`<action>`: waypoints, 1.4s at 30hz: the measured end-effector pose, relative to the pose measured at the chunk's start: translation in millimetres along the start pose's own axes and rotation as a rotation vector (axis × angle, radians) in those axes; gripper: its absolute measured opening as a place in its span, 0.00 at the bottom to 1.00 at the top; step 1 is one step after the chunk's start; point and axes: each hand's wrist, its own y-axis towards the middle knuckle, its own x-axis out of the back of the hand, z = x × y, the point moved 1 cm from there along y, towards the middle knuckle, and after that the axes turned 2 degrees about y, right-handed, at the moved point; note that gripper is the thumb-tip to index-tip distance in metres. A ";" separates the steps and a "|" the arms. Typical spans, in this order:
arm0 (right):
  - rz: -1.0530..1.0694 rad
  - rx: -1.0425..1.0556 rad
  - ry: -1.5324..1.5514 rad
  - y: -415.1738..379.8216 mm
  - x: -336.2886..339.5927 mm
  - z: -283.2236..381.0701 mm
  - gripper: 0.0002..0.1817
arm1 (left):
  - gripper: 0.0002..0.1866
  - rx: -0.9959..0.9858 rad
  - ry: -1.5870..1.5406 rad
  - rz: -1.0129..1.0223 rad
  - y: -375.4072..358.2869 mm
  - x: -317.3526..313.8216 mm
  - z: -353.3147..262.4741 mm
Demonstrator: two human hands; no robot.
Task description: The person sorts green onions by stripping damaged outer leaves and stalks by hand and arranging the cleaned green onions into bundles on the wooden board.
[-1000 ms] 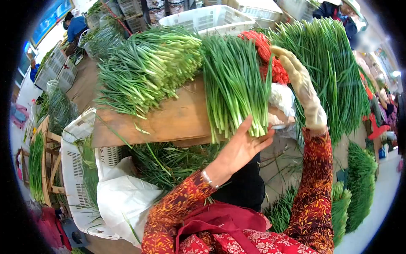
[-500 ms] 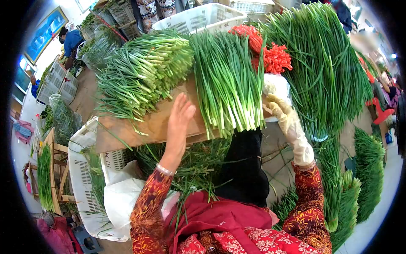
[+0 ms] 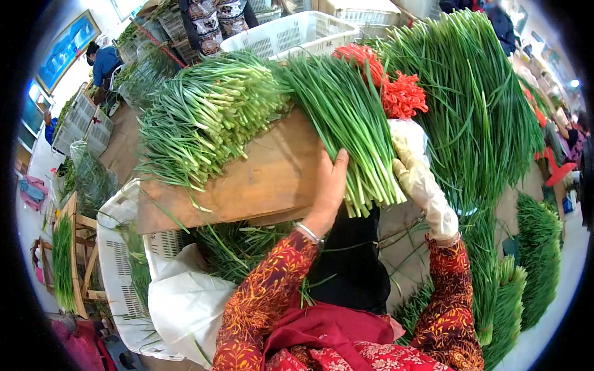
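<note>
A bunch of garlic chives (image 3: pixel 349 123) lies slanted on the wooden board (image 3: pixel 266 167), its pale cut ends toward me and past the board's edge. My left hand (image 3: pixel 328 188), bare, grips the left side of this bunch, its thumb lying on the stalks and its other fingers partly hidden. On the opposite side, my right hand (image 3: pixel 421 185) in a pale glove presses against the stalks, fingertips partly out of sight. A larger heap of chives (image 3: pixel 216 111) rests to the left on the board.
Red ties (image 3: pixel 402 96) sit behind my right hand. A tall chive pile (image 3: pixel 464 105) stands at right, with more bundles (image 3: pixel 538 260) on the floor. White crates (image 3: pixel 291 37) are behind and at lower left. A person (image 3: pixel 105 62) works at the far left.
My left hand has moved right, from bare board onto the bunch. The cut ends of the bunch have swung right, and the bunch looks narrower and more slanted.
</note>
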 end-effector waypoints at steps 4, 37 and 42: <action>0.047 -0.029 -0.025 -0.5 7.2 5.1 0.24 | 0.33 -0.070 -0.196 0.145 0.1 29.9 -11.8; 0.126 -0.048 0.606 -47.2 5.0 57.7 0.21 | 0.28 -0.275 0.141 -0.136 -9.6 38.2 -2.5; 0.536 -0.139 0.595 -68.4 13.7 76.3 0.19 | 0.27 -0.277 0.111 -0.130 -9.8 39.0 -0.9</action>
